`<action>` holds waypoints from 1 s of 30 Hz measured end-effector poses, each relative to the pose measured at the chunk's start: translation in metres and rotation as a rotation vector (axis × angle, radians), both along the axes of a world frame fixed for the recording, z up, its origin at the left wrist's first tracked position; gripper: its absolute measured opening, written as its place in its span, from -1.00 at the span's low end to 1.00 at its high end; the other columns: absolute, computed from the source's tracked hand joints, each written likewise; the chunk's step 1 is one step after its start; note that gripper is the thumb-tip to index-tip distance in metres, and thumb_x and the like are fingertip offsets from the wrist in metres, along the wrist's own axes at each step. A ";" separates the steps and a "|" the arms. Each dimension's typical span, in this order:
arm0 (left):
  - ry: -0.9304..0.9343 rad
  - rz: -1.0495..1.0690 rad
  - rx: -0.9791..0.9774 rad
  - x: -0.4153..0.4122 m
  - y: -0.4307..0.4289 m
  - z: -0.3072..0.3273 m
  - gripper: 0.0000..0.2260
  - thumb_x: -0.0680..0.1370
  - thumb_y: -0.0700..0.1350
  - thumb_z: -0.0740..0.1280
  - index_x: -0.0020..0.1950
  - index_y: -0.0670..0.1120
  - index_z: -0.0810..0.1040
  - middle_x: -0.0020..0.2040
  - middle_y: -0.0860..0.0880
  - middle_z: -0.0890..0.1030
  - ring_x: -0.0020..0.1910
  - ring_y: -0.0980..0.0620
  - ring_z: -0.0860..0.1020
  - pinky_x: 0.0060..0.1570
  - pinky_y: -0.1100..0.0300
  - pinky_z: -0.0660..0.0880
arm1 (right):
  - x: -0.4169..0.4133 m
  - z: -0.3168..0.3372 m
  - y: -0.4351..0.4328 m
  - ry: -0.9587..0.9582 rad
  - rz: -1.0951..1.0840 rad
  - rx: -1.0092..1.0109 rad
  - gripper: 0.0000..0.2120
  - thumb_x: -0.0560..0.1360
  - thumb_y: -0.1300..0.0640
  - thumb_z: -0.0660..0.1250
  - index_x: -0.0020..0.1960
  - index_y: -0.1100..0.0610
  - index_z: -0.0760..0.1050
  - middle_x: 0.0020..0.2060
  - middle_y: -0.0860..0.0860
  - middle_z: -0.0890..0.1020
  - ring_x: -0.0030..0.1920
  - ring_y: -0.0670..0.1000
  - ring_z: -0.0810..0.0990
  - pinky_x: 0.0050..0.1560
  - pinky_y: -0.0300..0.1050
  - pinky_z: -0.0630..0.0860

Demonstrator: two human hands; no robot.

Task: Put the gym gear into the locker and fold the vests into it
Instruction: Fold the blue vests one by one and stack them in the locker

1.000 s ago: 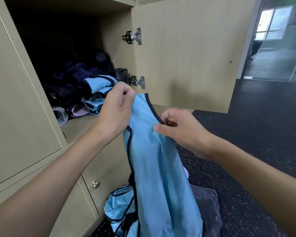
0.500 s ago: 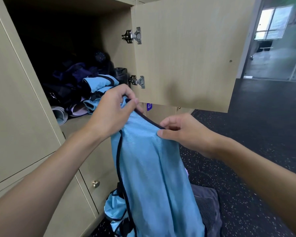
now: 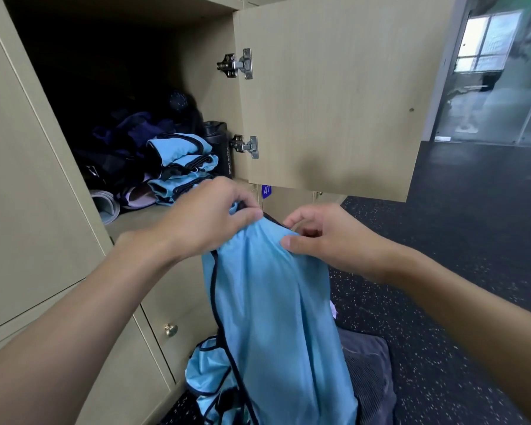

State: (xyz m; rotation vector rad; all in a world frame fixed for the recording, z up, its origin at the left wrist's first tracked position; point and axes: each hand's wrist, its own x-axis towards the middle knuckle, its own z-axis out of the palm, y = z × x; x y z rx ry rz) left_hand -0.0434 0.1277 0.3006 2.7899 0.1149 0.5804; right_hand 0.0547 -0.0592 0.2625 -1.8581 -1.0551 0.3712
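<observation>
Speckled black floor (image 3: 472,271), bright window (image 3: 485,41), brass knob (image 3: 170,329), blue number tag (image 3: 266,190)

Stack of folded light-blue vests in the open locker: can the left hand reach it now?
Probably yes: the beige locker door is wide open and nothing lies between the left hand and the folded-vest stack, though that hand grips a hanging light-blue vest.

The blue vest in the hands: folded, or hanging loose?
Hanging loose, not folded. The vest hangs full length from its top edge, which the left hand and right hand pinch.
</observation>
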 end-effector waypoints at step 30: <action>0.152 -0.294 -0.346 0.005 -0.019 -0.019 -0.75 0.55 -0.02 0.41 0.22 0.01 0.64 -0.01 0.23 0.67 -0.06 0.35 0.58 -0.06 0.47 0.41 | -0.001 0.010 -0.012 -0.048 0.111 -0.063 -0.95 0.50 0.22 0.44 -0.12 0.13 0.59 -0.24 0.10 0.65 -0.27 -0.07 0.49 -0.18 -0.14 0.42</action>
